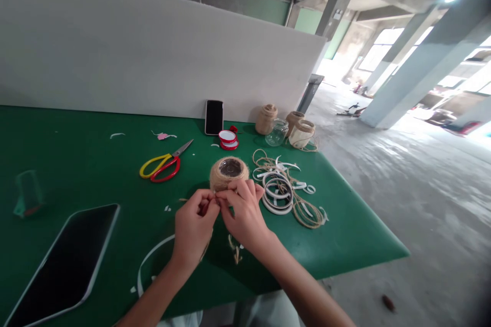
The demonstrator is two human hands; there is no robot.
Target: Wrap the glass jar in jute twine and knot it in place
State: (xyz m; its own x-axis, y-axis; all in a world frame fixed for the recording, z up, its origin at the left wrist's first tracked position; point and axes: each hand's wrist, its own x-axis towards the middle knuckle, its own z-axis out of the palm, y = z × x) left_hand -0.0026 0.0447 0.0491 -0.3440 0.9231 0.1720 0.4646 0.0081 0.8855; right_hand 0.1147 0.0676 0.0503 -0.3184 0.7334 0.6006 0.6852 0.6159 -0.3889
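Observation:
A jar wrapped in brown twine (229, 172) lies on its side on the green table (76, 163), its round base facing me. My left hand (194, 227) and my right hand (245, 214) meet just in front of it, fingers pinched together on a strand of twine at the jar's near edge. Short twine ends (235, 250) hang below my right hand. A white strip (148, 260) curves under my left wrist.
Yellow-and-red scissors (163, 166) lie left of the jar. A tangle of twine and white strips (286, 189) sits to the right. Behind stand a phone (214, 117), a red tape roll (228, 139), a clear jar (276, 133) and three wrapped jars (301, 133). Another phone (65, 263) lies near left.

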